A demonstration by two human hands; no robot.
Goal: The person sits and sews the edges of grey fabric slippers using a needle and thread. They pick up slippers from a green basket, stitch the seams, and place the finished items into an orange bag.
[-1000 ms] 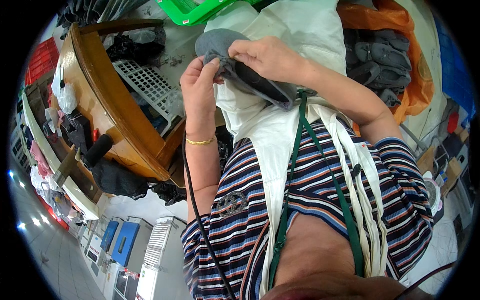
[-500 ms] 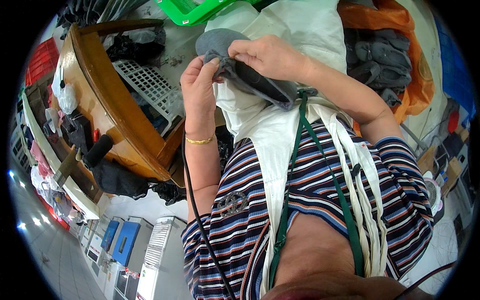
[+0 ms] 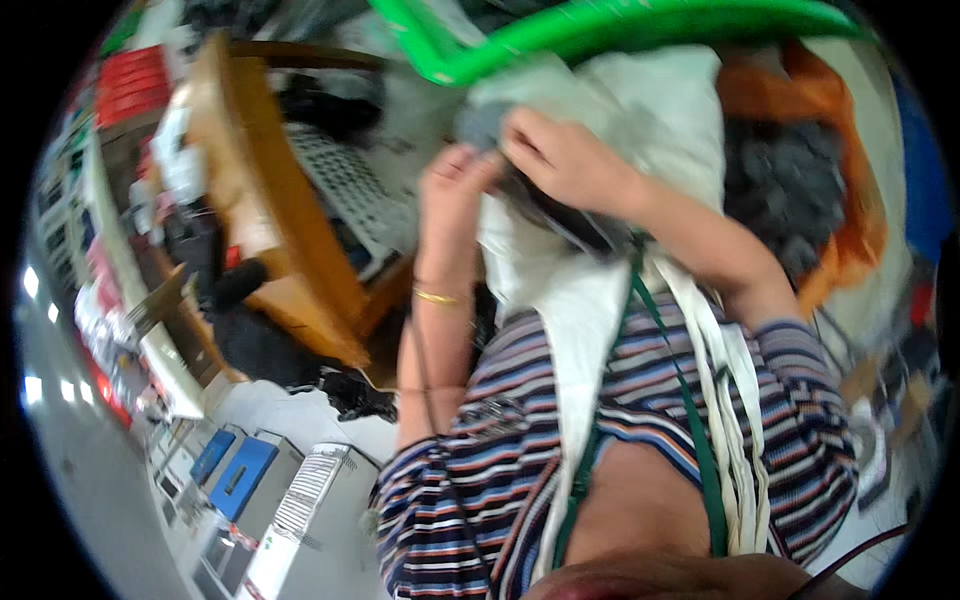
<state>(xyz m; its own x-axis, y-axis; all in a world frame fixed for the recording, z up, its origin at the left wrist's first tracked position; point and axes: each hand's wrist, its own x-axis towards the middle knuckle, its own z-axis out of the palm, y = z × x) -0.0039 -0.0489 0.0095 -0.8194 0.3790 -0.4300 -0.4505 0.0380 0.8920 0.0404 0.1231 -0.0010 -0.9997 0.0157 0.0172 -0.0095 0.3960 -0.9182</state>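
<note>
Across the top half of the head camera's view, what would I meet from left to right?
Red crate, wooden table, white grid, left hand, right hand, orange bag. The grey shoe overlaps the hands.

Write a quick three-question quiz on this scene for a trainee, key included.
1. Multiple choice: what colour is the shoe that the left hand and right hand hold?
A) red
B) grey
C) yellow

2. True or false: the bracelet is on the left arm.

3. Fill in: in the picture, the orange bag lies to the ____ of the apron.

Key:
1. B, grey
2. True
3. right
</note>
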